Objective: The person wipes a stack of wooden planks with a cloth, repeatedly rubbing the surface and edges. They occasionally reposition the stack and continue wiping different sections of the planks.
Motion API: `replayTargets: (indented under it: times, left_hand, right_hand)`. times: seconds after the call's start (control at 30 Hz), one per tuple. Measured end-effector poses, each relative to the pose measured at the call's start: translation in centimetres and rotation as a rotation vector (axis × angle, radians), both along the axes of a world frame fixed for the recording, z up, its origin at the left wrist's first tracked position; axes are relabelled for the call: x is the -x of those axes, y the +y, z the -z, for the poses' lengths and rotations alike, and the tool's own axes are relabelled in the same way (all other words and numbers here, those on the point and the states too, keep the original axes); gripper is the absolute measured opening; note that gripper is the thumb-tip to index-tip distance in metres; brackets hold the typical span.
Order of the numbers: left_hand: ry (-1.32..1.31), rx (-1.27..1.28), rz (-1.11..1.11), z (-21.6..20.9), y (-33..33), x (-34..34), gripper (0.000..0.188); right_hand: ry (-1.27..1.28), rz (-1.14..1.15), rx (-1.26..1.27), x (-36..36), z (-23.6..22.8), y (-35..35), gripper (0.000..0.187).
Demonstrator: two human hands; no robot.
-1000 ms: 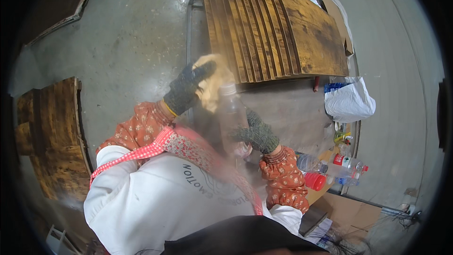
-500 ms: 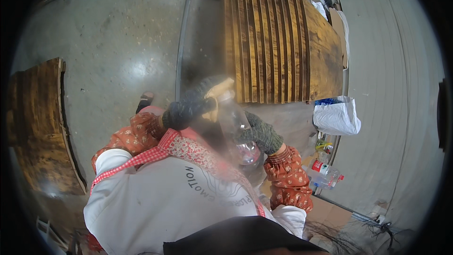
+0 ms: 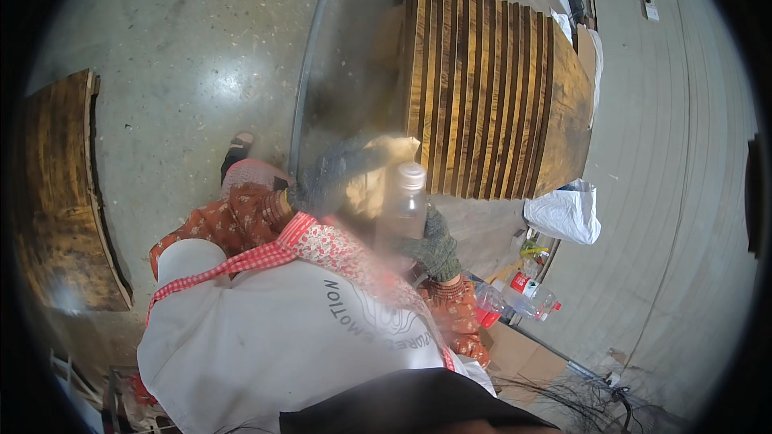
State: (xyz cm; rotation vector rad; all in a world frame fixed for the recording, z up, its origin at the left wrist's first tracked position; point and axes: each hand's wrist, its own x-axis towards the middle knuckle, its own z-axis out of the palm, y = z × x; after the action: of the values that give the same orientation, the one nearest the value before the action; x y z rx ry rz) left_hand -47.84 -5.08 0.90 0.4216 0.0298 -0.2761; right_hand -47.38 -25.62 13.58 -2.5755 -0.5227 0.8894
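Note:
My left hand (image 3: 323, 182), in a dark knit glove, is closed around a folded tan cloth (image 3: 368, 187). Just right of the cloth, a clear plastic bottle (image 3: 406, 207) with a pale cap stands nearly upright in front of my apron. My right hand (image 3: 436, 251), in a grey-green knit glove, grips the lower part of this bottle. The picture is hazy here, and the bottle's base cannot be made out. Beyond my hands is a row of brown-stained wooden boards (image 3: 482, 96), standing on edge side by side.
More stained boards (image 3: 56, 193) stand at the left. A metal frame bar (image 3: 310, 64) runs beside the board row. Right of me are a white bag (image 3: 567, 213), clear bottles (image 3: 527, 299) with red parts, and cardboard (image 3: 523, 354). Loose cables (image 3: 615, 394) lie at the lower right.
The bottle has turned more upright, and its cap now shows beside the cloth. My right forearm has drawn in toward my body. The boards and bag have shifted in the view.

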Motion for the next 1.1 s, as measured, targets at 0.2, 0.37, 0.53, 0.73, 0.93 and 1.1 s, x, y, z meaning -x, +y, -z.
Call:
replayTargets:
  times: [0.2, 0.37, 0.53, 0.73, 0.93, 1.1]
  left_hand:
    - [-0.253, 0.130, -0.209, 0.6, 2.7, -5.9, 0.061]
    - [-0.129, -0.823, -0.593, 1.7, 3.3, -11.9, 0.050]
    - [-0.242, -1.080, -0.746, 1.0, -2.5, -7.9, 0.041]
    - [-0.357, -1.093, -0.762, 0.2, -5.4, -1.5, 0.039]
    - [-0.147, -1.000, -0.963, 2.7, -5.9, -6.0, 0.040]
    - [-0.316, -0.734, -0.961, 3.1, -7.6, -3.5, 0.051]
  right_hand:
    - [-0.135, 0.578, -0.520, -0.4, -0.3, -1.2, 0.064]
    - [-0.616, 0.670, -0.795, -3.9, -2.4, -1.9, 0.050]
    - [-0.944, 0.608, -0.886, -9.9, -4.9, -2.2, 0.041]
    - [-1.201, 0.319, -0.713, -17.0, -7.2, -5.0, 0.027]
    - [-1.252, 0.384, -0.851, -18.4, -7.1, -5.8, 0.019]
    - [-0.942, 0.330, -1.061, -18.5, -7.2, -6.0, 0.023]
